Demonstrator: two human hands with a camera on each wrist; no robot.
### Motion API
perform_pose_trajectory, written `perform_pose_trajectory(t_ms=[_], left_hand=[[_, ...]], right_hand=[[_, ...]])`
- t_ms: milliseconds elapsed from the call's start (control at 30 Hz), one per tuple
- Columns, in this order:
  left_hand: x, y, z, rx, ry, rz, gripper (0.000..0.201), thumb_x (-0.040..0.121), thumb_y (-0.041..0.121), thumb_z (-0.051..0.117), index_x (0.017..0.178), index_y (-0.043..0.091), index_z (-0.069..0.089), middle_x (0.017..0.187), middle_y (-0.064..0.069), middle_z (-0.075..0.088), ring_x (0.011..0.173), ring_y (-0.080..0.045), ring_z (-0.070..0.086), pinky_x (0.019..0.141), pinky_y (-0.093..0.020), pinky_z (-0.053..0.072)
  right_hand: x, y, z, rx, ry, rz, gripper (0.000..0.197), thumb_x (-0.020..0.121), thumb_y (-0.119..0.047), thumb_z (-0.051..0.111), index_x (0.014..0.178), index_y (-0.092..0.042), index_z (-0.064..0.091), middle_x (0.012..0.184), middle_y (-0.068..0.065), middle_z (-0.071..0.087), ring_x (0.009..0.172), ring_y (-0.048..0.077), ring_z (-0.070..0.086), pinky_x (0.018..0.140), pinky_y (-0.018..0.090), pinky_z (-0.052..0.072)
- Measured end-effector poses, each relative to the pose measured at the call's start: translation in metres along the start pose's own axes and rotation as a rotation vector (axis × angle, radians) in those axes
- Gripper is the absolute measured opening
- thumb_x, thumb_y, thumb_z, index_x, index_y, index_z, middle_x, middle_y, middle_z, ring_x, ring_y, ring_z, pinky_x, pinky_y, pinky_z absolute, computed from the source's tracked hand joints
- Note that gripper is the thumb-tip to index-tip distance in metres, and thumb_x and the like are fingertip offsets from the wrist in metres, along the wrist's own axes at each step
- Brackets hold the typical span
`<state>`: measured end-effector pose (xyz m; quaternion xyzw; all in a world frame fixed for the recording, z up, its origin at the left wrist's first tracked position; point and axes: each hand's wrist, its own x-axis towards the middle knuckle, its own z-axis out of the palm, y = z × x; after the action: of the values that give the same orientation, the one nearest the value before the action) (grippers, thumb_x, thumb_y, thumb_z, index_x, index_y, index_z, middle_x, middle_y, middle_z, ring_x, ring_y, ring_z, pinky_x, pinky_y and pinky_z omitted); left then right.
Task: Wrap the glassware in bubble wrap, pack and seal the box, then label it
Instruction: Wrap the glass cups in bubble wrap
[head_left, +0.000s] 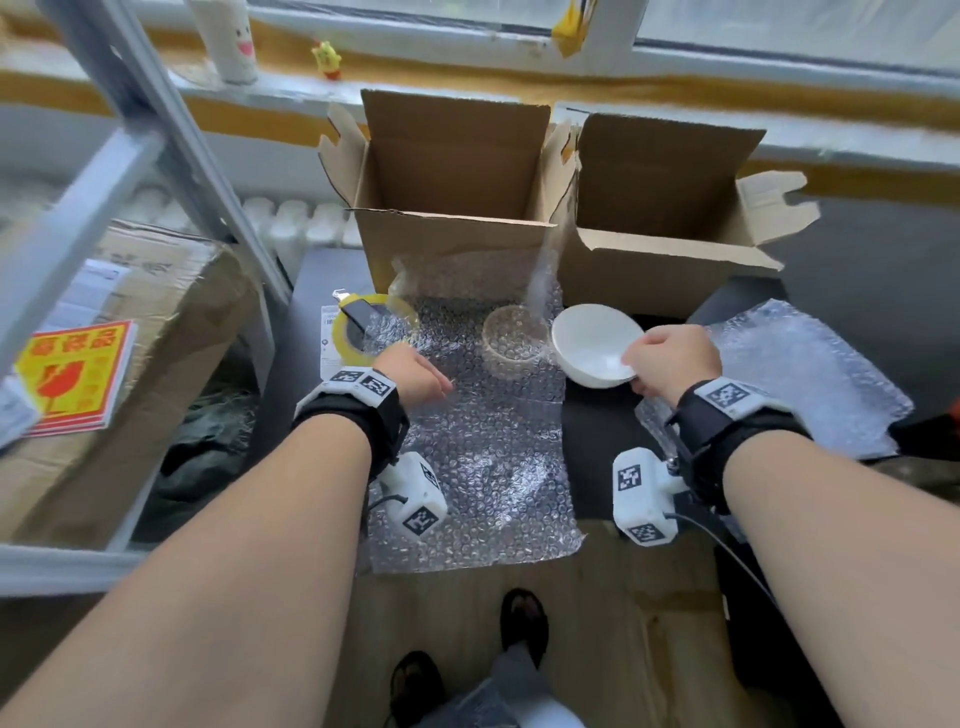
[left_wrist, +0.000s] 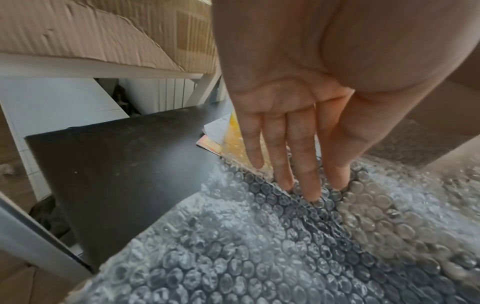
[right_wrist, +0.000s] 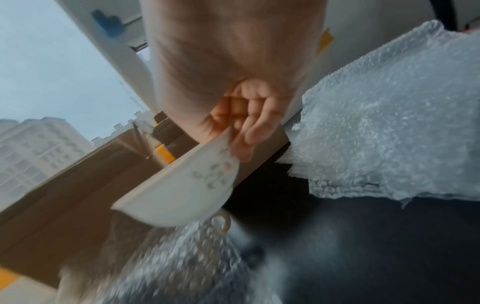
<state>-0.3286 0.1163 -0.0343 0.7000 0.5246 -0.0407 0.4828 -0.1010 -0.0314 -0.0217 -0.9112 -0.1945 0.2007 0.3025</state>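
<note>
My right hand (head_left: 667, 358) pinches the near rim of a white bowl (head_left: 595, 343) and holds it tilted just above the dark table; the right wrist view shows the bowl (right_wrist: 182, 189) with a small flower print and my fingers (right_wrist: 246, 133) curled over its rim. A clear glass bowl (head_left: 511, 332) sits on the large bubble wrap sheet (head_left: 483, 457) to its left. My left hand (head_left: 413, 371) lies flat on that sheet, its straight fingers (left_wrist: 309, 168) pressing the bubble wrap (left_wrist: 285, 246). Two open cardboard boxes (head_left: 452, 228) (head_left: 665, 260) stand behind.
A yellow tape roll (head_left: 371, 327) lies on papers at the sheet's far left corner. A second bubble wrap piece (head_left: 810, 374) lies at the right. On the left a white shelf frame (head_left: 156, 130) holds a large carton (head_left: 171, 364) with red-yellow labels (head_left: 78, 374). The dark table (left_wrist: 124, 174) ends near me.
</note>
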Motion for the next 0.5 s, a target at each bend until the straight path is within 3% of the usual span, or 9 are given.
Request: perform_pose_trajectory(t_ms=[67, 133, 167, 233, 300, 433, 500], left_hand=[[-0.005, -0.008, -0.003, -0.009, 0.011, -0.004, 0.021, 0.088, -0.001, 0.059, 0.1, 0.004, 0.075, 0.103, -0.014, 0.071, 0.077, -0.013, 0.062, 0.05, -0.018, 0.049], [-0.009, -0.019, -0.007, -0.086, 0.015, -0.068, 0.012, 0.088, -0.002, 0.06, 0.093, -0.001, 0.071, 0.077, -0.012, 0.068, 0.053, -0.01, 0.06, 0.034, -0.015, 0.039], [-0.012, -0.026, -0.01, -0.133, 0.004, -0.118, 0.008, 0.089, -0.003, 0.059, 0.085, -0.003, 0.067, 0.065, -0.012, 0.061, 0.04, -0.011, 0.054, 0.031, -0.015, 0.036], [-0.016, -0.041, -0.013, -0.201, -0.011, -0.202, 0.022, 0.09, -0.007, 0.054, 0.07, 0.002, 0.051, 0.058, -0.011, 0.049, 0.032, -0.016, 0.041, 0.035, -0.016, 0.03], [-0.016, -0.059, -0.012, -0.217, 0.007, -0.253, 0.03, 0.089, -0.007, 0.051, 0.066, 0.009, 0.042, 0.06, -0.008, 0.045, 0.04, -0.016, 0.039, 0.041, -0.02, 0.03], [-0.017, -0.089, -0.008, -0.157, 0.006, -0.375, 0.021, 0.086, 0.004, 0.056, 0.066, 0.006, 0.05, 0.049, -0.009, 0.051, 0.05, -0.023, 0.053, 0.061, -0.031, 0.049], [-0.019, -0.099, -0.007, -0.144, 0.0, -0.409, 0.016, 0.083, 0.006, 0.059, 0.067, 0.004, 0.054, 0.046, -0.009, 0.05, 0.048, -0.024, 0.055, 0.064, -0.034, 0.052]], right_hand=[[-0.014, -0.005, 0.009, 0.014, -0.089, -0.053, 0.023, 0.074, -0.004, 0.061, 0.056, -0.014, 0.071, 0.05, 0.0, 0.063, 0.049, 0.026, 0.064, 0.061, 0.041, 0.061], [-0.029, -0.011, 0.023, -0.01, -0.199, -0.104, 0.032, 0.075, -0.001, 0.061, 0.049, -0.019, 0.069, 0.053, -0.001, 0.064, 0.053, 0.025, 0.064, 0.055, 0.038, 0.059], [-0.037, -0.015, 0.032, -0.047, -0.258, -0.128, 0.034, 0.075, 0.001, 0.058, 0.051, -0.019, 0.069, 0.06, 0.0, 0.065, 0.057, 0.024, 0.064, 0.053, 0.035, 0.058], [-0.052, -0.021, 0.052, -0.12, -0.362, -0.167, 0.036, 0.077, 0.005, 0.053, 0.056, -0.018, 0.07, 0.07, 0.0, 0.066, 0.064, 0.02, 0.064, 0.051, 0.031, 0.056], [-0.064, -0.021, 0.073, -0.168, -0.427, -0.176, 0.036, 0.078, 0.006, 0.051, 0.059, -0.018, 0.069, 0.075, 0.0, 0.067, 0.067, 0.017, 0.065, 0.055, 0.033, 0.059], [-0.069, -0.009, 0.104, -0.269, -0.434, -0.171, 0.029, 0.077, 0.0, 0.051, 0.066, -0.016, 0.072, 0.079, 0.003, 0.072, 0.073, 0.021, 0.07, 0.067, 0.038, 0.061], [-0.069, -0.005, 0.112, -0.307, -0.419, -0.178, 0.027, 0.077, -0.004, 0.051, 0.072, -0.015, 0.075, 0.082, 0.006, 0.074, 0.079, 0.025, 0.07, 0.072, 0.042, 0.061]])
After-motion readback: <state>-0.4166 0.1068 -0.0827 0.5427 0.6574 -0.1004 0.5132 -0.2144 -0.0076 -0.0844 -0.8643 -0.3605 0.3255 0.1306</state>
